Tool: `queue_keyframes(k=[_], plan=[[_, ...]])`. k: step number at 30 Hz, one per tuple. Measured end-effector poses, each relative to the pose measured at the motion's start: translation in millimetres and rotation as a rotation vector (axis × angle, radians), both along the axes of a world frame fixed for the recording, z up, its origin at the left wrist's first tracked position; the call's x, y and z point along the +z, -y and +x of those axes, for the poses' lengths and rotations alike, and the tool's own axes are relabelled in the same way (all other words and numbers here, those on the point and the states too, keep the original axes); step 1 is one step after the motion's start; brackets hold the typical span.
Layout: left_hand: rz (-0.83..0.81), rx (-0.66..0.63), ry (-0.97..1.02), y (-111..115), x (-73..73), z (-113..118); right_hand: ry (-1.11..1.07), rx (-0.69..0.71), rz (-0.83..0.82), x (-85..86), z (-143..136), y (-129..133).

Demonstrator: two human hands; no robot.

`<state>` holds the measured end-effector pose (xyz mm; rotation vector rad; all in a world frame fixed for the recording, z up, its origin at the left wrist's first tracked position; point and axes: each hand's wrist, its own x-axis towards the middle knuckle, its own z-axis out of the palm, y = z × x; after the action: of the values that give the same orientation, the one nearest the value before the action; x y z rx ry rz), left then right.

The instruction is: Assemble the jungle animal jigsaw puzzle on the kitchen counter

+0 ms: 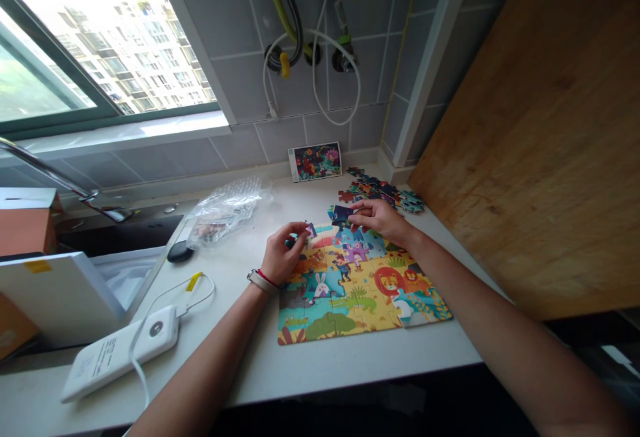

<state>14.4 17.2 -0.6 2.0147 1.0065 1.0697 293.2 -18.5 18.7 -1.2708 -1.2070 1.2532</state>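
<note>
Partly assembled on the white counter lies a colourful animal jigsaw puzzle point(357, 290), with a lion, a rabbit and a crocodile on it. My left hand point(286, 250) pinches a small purple puzzle piece point(311, 229) above the puzzle's upper left corner. Between the fingers of my right hand point(379, 218) is a dark puzzle piece point(342, 215), held over the puzzle's top edge. Behind my right hand a pile of loose pieces point(377, 189) spreads toward the wooden panel. A picture card point(316, 161) leans against the tiled wall.
Crumpled clear plastic point(227, 207) and a black mouse point(180, 251) lie left of my hands. A white power bank point(123, 353) with a cable is at the front left. Boxes point(57, 290) stand by the sink; a wooden panel point(540, 143) borders the right.
</note>
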Motion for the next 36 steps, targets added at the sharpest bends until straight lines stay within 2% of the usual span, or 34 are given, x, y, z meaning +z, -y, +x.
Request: queue_keyframes(k=[6, 9, 16, 36], plan=[[0.040, -0.159, -0.070, 5, 2.8, -1, 0.009, 0.084, 0.001, -4.2, -10, 2], [0.072, -0.197, -0.079, 7, 2.2, -1, 0.000, 0.123, -0.003, -5.3, -16, 5], [0.123, -0.230, -0.104, 10, 3.7, 2, 0.004, 0.187, -0.024, -6.2, -24, 7], [0.150, -0.251, -0.111, 10, 4.7, 1, 0.001, 0.173, -0.038, -6.0, -26, 8]])
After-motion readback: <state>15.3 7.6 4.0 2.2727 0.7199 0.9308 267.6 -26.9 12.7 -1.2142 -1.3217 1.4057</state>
